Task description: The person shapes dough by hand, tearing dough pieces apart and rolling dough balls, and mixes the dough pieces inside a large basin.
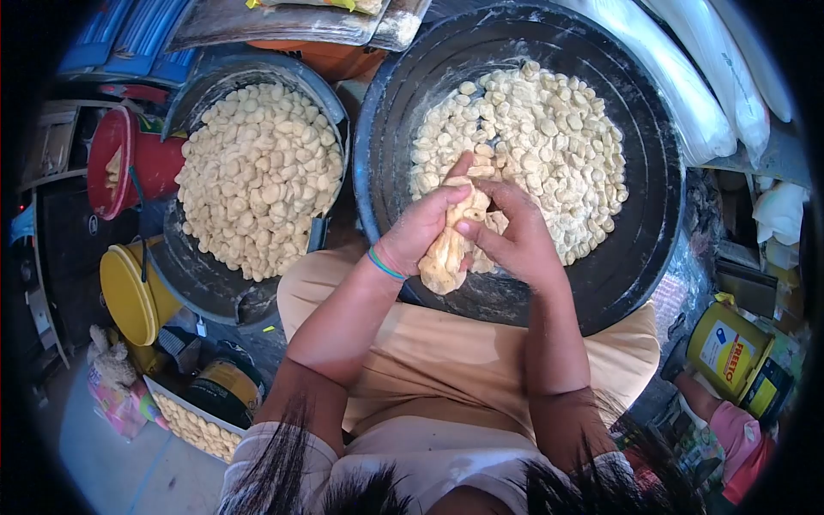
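A long, pale lump of dough [444, 259] is wrapped in the fingers of my left hand [415, 225], which has a blue-green band at the wrist. My right hand [520, 238] is closed on the upper end of the same dough, thumb and fingers pinching it. Both hands are over the near part of a wide black tub [639, 219]. Many small, flattened, floury dough pieces [549, 142] lie in that tub, beneath and beyond my hands.
On the left, a grey tub [206, 296] holds a heap of rounder dough pieces [257, 172]. Near it are a red bucket [116, 167] and a yellow bucket [129, 296]. Clear plastic bags [699, 77] lie at upper right. Another person's limb and pink clothing [740, 438] show at lower right.
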A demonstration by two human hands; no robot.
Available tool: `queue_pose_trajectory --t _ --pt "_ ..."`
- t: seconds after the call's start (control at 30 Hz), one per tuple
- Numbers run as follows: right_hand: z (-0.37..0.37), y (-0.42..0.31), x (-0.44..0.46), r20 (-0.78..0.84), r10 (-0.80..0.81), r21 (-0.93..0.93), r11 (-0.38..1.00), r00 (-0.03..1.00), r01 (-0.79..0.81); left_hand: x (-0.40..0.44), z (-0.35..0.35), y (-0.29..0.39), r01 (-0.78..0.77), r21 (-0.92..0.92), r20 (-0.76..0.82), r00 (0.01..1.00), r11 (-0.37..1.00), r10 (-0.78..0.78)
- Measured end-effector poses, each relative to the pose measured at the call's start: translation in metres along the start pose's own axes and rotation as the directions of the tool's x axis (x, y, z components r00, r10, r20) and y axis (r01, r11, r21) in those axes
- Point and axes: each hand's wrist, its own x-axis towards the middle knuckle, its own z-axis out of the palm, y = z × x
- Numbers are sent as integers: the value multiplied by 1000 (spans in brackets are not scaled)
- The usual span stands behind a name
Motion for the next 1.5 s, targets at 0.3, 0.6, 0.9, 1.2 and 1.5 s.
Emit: queue_pose_trajectory --t 0.3,0.6,0.9,1.2,1.5 --pt "12 18 0 -323 168 567 823 931 48 6 6 2 -88 -5 -97 991 996 87" --pt "-9 26 10 -541 345 790 521 767 323 6 -3 5 -32 -16 -87 996 999 30" --pt "-7 7 -1 -173 33 59 998 984 -23 8 3 -5 30 116 -180 984 993 -9" --pt "3 45 10 -362 333 613 789 871 -47 10 -8 -2 74 195 20 997 978 -80" --pt "6 -4 -10 151 -189 -5 981 970 192 15 -29 -7 -100 -316 -237 971 943 23"
